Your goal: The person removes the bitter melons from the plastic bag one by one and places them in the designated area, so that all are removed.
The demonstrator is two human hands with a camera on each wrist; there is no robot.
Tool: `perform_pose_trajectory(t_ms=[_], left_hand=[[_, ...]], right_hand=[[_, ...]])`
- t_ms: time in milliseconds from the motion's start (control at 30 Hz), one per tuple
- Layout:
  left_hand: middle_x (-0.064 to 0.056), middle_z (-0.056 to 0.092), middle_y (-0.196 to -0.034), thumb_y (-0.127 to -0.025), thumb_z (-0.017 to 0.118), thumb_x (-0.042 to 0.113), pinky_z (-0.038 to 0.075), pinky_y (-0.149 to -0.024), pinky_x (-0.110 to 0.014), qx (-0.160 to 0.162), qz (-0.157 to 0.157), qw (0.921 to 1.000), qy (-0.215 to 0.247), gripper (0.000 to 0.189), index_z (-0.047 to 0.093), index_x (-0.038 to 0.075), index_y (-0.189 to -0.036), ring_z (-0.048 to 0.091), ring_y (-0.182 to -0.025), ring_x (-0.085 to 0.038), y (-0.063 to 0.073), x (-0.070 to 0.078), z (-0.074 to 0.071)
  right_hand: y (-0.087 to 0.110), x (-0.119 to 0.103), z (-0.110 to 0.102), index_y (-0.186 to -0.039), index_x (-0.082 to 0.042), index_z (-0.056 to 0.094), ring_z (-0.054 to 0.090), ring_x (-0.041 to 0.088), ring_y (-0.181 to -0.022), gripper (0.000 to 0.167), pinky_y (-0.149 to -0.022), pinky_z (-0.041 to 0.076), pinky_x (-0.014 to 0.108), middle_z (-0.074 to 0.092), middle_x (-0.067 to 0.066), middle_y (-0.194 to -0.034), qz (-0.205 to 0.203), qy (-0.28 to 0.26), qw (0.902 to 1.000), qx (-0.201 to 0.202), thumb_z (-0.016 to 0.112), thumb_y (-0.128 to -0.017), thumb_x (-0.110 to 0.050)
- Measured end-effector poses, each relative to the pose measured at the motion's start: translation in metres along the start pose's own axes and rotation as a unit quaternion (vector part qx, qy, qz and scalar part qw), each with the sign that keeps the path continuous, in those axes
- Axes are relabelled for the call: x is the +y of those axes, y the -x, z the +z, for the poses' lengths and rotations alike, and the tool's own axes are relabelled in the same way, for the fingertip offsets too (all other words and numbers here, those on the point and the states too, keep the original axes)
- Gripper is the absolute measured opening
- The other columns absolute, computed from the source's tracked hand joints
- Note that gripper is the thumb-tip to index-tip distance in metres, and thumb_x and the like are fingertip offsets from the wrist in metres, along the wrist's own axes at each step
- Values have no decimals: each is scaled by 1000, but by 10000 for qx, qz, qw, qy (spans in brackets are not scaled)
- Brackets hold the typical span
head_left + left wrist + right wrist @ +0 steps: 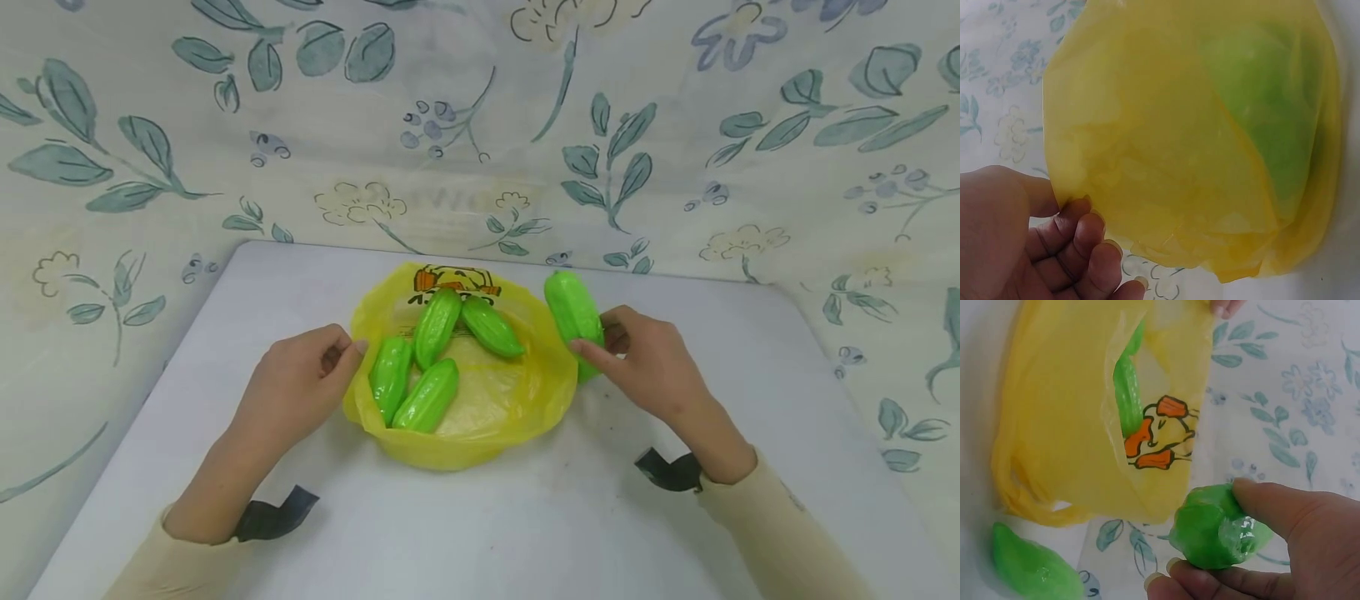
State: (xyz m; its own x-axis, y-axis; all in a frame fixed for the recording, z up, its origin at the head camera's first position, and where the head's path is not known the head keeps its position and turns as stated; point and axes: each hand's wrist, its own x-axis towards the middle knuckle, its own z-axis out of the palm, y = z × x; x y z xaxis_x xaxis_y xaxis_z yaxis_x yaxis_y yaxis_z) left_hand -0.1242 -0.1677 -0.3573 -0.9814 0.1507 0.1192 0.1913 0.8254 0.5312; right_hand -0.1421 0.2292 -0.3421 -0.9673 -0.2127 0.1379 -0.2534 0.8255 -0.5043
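- Yellow plastic bag [495, 446]: stands on the white table [480, 533], mouth open and facing up; orange-and-black print [456, 282] on the inner face of its far wall.
- Bag contents: four glossy green ribbed fruits. The left fruit [390, 379] lies against the bag's left wall; the near fruit [427, 398] lies beside it, toward the bag's near rim; the middle fruit [437, 327] and the far-right fruit [491, 327] lie toward the bag's far wall.
- Left hand [296, 383]: at the bag's left rim, pinching the plastic between thumb and bent index finger.
- Right hand [652, 358]: just right of the bag, thumb and fingers gripping the held fruit [572, 307], which is tilted and outside the bag's mouth.
- Loose fruit [1038, 565]: on the table just right of the bag, partly hidden below the held fruit in the head view.
- Black straps [277, 515]: one at each wrist, nearer the person than the bag, beside beige sleeves [780, 525].
- Floral cloth [480, 125]: upright behind the bag, printed with leaves and flowers.
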Motion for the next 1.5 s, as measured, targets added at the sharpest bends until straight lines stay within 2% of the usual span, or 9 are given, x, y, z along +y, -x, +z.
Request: perform_pose_trajectory(t_ms=[100,333,633,900,1167,1500], left_hand=[[0,53,-68,-106,60,25,39,-56,-34,-13,-13,10000,23,23,63,10,-90,49,-65,-21,0,0,1],[0,55,-69,-107,60,26,41,-56,-34,-60,-54,9999,97,22,65,10,-92,50,-65,-21,-1,0,3],[0,54,-68,-107,59,26,40,-55,-33,-3,-37,9999,160,23,64,10,-91,49,-65,-20,-1,0,4],[0,56,-70,-107,59,26,41,-56,-33,15,-47,9998,179,23,65,10,-91,50,-66,-20,-1,0,2],[-1,55,-70,-107,59,26,41,-56,-34,-20,-81,9999,145,24,65,9,-92,50,-66,-21,-1,-1,2],[0,55,-69,-107,59,27,41,-55,-33,23,-77,9997,216,24,65,10,-91,49,-65,-21,0,-1,4]], right_hand=[[2,5,-1,-118,1,67,71,25,-87,45,-76,59,43,74,10,-97,24,-49,9999,94,78,-96,-37],[6,18,-4,-128,3,64,71,28,-91,54,-77,60,45,74,13,-102,358,38,9992,160,71,-100,-42],[5,35,-5,-132,5,61,72,30,-93,59,-77,59,46,74,16,-105,595,-38,9982,1,66,-102,-46],[1,51,-3,-133,7,60,70,35,-99,68,-77,60,46,72,22,-112,1034,-44,9944,-190,63,-102,-54],[-3,66,5,-133,10,59,69,37,-94,72,-73,59,45,71,26,-111,1300,7,9912,-257,61,-102,-55],[-3,81,15,-133,11,60,66,39,-102,77,-81,58,49,69,27,-118,1643,29,9852,-491,56,-102,-60]])
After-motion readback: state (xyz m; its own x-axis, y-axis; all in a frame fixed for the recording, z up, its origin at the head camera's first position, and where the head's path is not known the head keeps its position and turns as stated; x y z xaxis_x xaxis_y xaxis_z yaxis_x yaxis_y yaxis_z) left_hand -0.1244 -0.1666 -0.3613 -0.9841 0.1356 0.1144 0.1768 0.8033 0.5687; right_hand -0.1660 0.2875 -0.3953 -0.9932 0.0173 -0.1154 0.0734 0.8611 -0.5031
